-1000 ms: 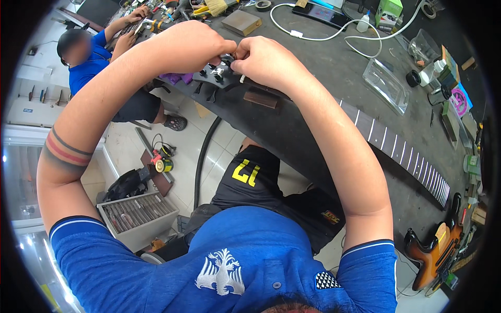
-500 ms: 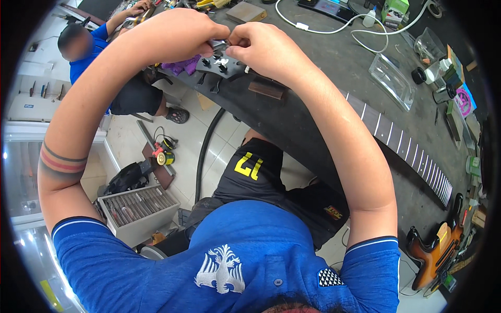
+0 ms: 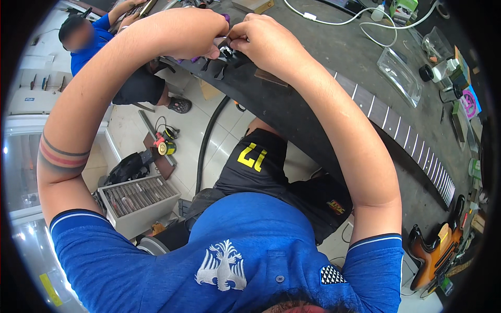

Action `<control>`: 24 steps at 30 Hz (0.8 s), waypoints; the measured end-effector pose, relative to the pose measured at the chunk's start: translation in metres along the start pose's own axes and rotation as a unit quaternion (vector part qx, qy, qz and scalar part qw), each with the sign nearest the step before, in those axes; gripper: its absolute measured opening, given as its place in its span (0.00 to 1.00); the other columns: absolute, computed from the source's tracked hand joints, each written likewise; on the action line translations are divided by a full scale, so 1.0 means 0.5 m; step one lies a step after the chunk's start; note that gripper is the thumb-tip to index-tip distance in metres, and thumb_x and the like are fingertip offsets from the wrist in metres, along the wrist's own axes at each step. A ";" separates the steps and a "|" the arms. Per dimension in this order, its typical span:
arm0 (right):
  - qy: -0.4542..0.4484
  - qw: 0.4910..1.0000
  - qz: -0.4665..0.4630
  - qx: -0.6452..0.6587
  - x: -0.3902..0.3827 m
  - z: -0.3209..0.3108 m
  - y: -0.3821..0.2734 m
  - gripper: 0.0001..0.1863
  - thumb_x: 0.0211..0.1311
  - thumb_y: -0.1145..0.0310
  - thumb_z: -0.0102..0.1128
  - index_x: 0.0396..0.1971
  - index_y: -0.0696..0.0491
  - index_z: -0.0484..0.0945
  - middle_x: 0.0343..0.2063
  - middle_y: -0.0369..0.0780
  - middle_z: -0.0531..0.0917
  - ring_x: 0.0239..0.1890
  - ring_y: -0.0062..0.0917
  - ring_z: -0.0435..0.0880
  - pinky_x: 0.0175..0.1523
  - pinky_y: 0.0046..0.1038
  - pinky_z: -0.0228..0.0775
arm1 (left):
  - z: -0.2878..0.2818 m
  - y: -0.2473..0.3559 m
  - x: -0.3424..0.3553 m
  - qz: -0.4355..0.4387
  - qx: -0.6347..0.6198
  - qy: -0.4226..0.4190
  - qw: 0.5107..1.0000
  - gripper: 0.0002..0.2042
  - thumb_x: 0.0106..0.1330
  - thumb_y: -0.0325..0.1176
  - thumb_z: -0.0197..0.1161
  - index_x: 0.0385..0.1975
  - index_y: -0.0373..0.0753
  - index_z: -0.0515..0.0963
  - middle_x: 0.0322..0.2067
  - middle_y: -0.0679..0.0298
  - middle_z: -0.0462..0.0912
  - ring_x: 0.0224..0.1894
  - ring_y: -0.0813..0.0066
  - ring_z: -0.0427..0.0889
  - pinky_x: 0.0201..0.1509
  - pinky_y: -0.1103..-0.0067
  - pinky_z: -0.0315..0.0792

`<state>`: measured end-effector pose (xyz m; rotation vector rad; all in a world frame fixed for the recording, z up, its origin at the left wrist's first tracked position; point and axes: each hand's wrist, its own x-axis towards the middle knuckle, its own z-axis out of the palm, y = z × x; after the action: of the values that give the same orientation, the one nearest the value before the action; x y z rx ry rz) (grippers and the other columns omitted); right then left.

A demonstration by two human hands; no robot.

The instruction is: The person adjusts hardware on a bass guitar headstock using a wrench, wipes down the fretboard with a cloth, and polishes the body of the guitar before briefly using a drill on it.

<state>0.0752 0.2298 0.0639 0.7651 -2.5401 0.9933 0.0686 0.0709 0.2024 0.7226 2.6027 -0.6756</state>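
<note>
A small metal part (image 3: 226, 50), silver and black, sits between the two hands over the dark headstock end of a guitar neck, at the near edge of the workbench (image 3: 349, 47). The left hand (image 3: 195, 36) pinches it between thumb and bent fingers. The right hand (image 3: 263, 41) meets it from the other side with thumb and forefinger drawn together — whether they grip the part or only touch it, I cannot tell.

Just below the fingers, black peg-like pieces (image 3: 220, 72) stick out at the bench edge, and a brown wooden block (image 3: 270, 77) lies just beside the right hand. The fretboard (image 3: 383, 120), dark with bright frets, runs from beneath the right forearm toward the lower right.

Farther out on the bench are a clear plastic tray (image 3: 399, 75), a white cable (image 3: 339, 22) in loose curves and a small white bottle (image 3: 378, 13). Beyond the neck's far end lies a sunburst guitar body (image 3: 430, 250). At the upper left, a co-worker in a blue shirt (image 3: 83, 56) is at the same bench; on the tiled floor, a black hose (image 3: 207, 141) curves past a grey box (image 3: 148, 216) of thin flat pieces.
</note>
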 end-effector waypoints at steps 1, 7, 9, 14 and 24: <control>-0.002 1.000 0.006 0.001 0.000 0.000 -0.001 0.12 0.74 0.62 0.69 0.51 0.46 0.95 0.49 0.43 0.89 0.60 0.41 0.87 0.64 0.43 0.82 | -0.005 0.007 -0.001 -0.019 -0.020 -0.017 0.999 0.19 0.72 0.37 0.75 0.58 0.37 0.85 0.38 0.51 0.92 0.44 0.53 0.94 0.53 0.60 0.85; -0.007 0.999 0.026 -0.022 0.000 0.006 -0.007 0.12 0.75 0.63 0.68 0.51 0.44 0.95 0.49 0.42 0.90 0.60 0.40 0.86 0.64 0.43 0.82 | -0.054 0.042 -0.015 -0.076 -0.089 -0.089 0.989 0.15 0.79 0.39 0.68 0.55 0.35 0.84 0.24 0.61 0.88 0.26 0.69 0.91 0.30 0.73 0.82; -0.007 0.999 0.029 -0.030 -0.001 0.006 -0.007 0.12 0.75 0.63 0.68 0.51 0.44 0.95 0.49 0.41 0.90 0.59 0.39 0.86 0.65 0.43 0.82 | -0.062 0.049 -0.013 -0.084 -0.090 -0.101 0.987 0.14 0.80 0.38 0.68 0.53 0.34 0.84 0.23 0.61 0.87 0.24 0.69 0.90 0.28 0.74 0.81; -0.004 0.999 0.025 -0.031 -0.002 0.008 -0.010 0.12 0.74 0.66 0.68 0.50 0.43 0.95 0.50 0.41 0.90 0.60 0.39 0.85 0.64 0.43 0.82 | -0.062 0.044 -0.002 -0.092 -0.091 -0.130 0.983 0.13 0.80 0.38 0.67 0.44 0.32 0.83 0.20 0.62 0.85 0.19 0.71 0.87 0.26 0.73 0.80; -0.035 0.998 0.038 -0.043 0.006 0.011 -0.012 0.14 0.73 0.68 0.66 0.52 0.43 0.94 0.55 0.40 0.89 0.63 0.38 0.84 0.67 0.41 0.82 | -0.075 0.048 0.018 -0.112 -0.098 -0.169 0.974 0.15 0.82 0.37 0.66 0.35 0.30 0.79 0.19 0.59 0.86 0.19 0.69 0.89 0.23 0.73 0.81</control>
<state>0.0758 0.2212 0.0649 0.6948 -2.6718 0.8894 0.0669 0.1125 0.2206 0.2305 2.4063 -0.5393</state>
